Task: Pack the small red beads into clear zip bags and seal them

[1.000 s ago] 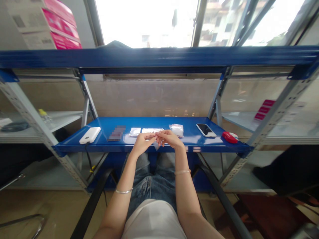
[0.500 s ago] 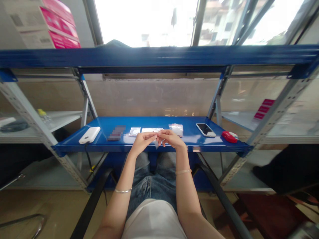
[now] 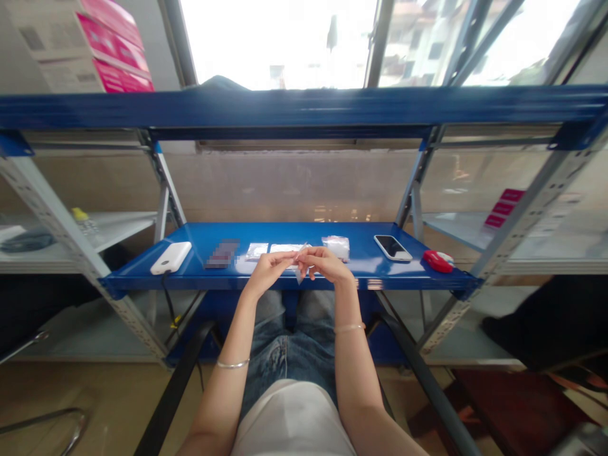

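Observation:
My left hand [image 3: 266, 273] and my right hand [image 3: 327, 263] meet over the front edge of the blue shelf [image 3: 213, 229], fingertips close together. Both pinch a small clear plastic piece [image 3: 299, 274], perhaps a little bag; part of it hangs below the fingers and a corner sticks up above them. Just behind the hands lies a flat white item [image 3: 285, 247], partly covered by them. To its left rests a small clear packet [image 3: 257, 251]. A pile of clear plastic bags [image 3: 337, 247] lies behind my right hand.
On the shelf's left are a white power bank [image 3: 171, 258] with a black cable and a blurred-out dark item [image 3: 222, 253]. A phone [image 3: 392, 247] and a red-and-white object [image 3: 438, 260] lie on the right. A blue beam [image 3: 304, 107] crosses above; chair armrests flank my legs.
My left hand has shifted slightly left and down, its fingertips a little apart from the right hand's. More of the clear plastic piece shows between them. My right hand is nearly still.

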Demonstrator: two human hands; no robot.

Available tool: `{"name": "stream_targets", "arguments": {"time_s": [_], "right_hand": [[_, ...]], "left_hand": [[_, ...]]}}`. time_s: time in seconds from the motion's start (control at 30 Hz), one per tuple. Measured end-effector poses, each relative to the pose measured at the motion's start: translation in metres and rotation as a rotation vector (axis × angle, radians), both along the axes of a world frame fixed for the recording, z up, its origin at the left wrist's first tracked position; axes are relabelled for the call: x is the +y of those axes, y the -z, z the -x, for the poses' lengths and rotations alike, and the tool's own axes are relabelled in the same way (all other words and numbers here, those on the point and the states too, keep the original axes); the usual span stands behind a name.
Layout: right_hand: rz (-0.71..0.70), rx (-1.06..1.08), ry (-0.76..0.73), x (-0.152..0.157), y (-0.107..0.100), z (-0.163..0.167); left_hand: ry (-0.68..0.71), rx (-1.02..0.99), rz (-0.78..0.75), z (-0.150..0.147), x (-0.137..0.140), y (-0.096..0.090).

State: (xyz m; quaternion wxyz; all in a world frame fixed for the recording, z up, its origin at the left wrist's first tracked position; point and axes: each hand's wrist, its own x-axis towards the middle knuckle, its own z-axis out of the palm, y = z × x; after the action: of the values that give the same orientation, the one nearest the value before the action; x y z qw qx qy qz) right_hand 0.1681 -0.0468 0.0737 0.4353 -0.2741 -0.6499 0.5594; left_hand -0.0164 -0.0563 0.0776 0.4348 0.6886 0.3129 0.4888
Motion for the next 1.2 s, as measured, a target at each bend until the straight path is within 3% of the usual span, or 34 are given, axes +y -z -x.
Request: {"name": "stream_targets", "arguments": {"time_s": [0.2, 0.53, 0.77, 1.2], "right_hand": [[0.002, -0.021, -0.005, -0.0050, -0.0049, 0.0003], [-0.012, -0.040, 0.022, -0.0046, -0.0052, -0.0001], [0.017, -0.068, 0.067, -0.0076, -0.0085, 0.0012], [0.019, -0.107, 0.110, -0.0062, -0.0078, 0.0036]], "left_hand": [[0.062, -0.023, 0.027, 0.0003, -0.0020, -0.0010], [0.018, 0.084, -0.061, 0.0020, 0.0025, 0.0025], [0.112, 0.047, -0.056, -0.0006, 0.0024, 0.0036], [0.016, 0.049, -0.060, -0.0069, 0.0025, 0.0052]]}}
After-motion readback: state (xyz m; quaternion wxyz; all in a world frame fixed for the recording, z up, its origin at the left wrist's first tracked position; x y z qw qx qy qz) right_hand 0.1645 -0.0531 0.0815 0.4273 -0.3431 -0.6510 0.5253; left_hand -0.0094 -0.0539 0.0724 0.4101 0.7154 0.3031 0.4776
